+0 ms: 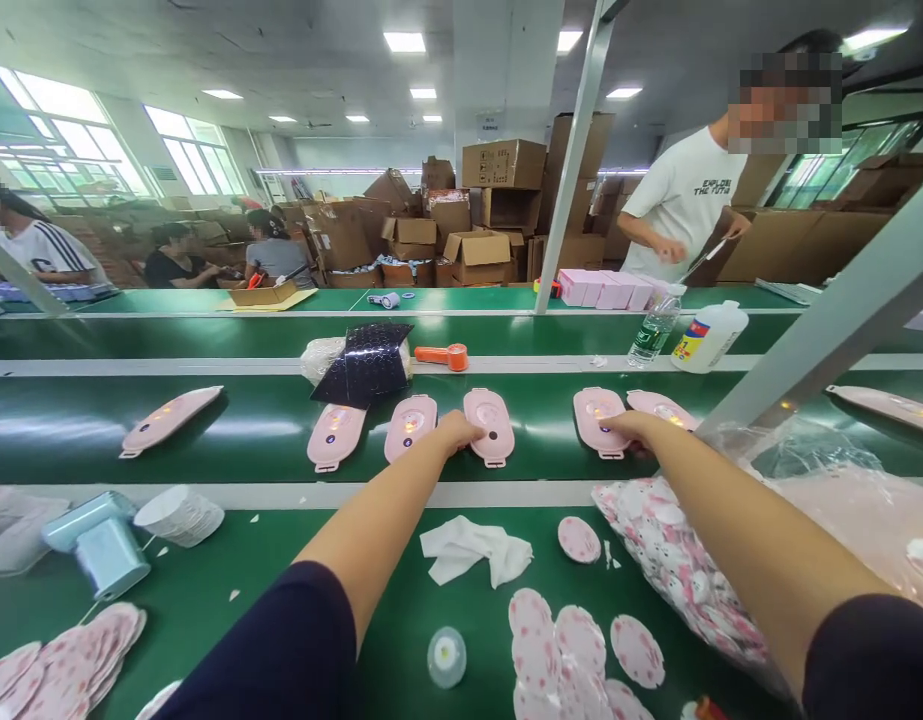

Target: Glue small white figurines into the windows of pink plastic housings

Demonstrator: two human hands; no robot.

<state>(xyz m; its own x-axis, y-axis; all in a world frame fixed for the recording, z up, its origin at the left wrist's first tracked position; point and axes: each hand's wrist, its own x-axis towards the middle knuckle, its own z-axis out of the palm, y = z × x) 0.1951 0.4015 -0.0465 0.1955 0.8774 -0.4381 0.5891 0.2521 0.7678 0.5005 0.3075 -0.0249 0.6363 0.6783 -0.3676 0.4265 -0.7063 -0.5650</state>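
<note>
Both my arms reach out over a green conveyor belt point(266, 460) that carries several flat pink oval devices. My left hand point(459, 431) has its fingers curled on the near edge of one pink device point(490, 421). My right hand point(630, 428) grips the near side of another pink device point(600, 417), with a further one point(662, 407) just to its right. Two more pink devices point(409, 425) point(335, 434) lie left of my left hand, and one point(170, 417) lies far left.
Near me lie round pink patterned pads point(579, 640), a clear bag of them point(678, 570), a white cloth point(472, 550), a pale blue tool point(101, 545) and a stack of white discs point(180, 515). A black sheet point(365, 362), orange tool point(444, 354) and bottles point(708, 335) sit beyond. A person in white point(682, 200) stands opposite; slanted metal struts point(828, 330) cross right.
</note>
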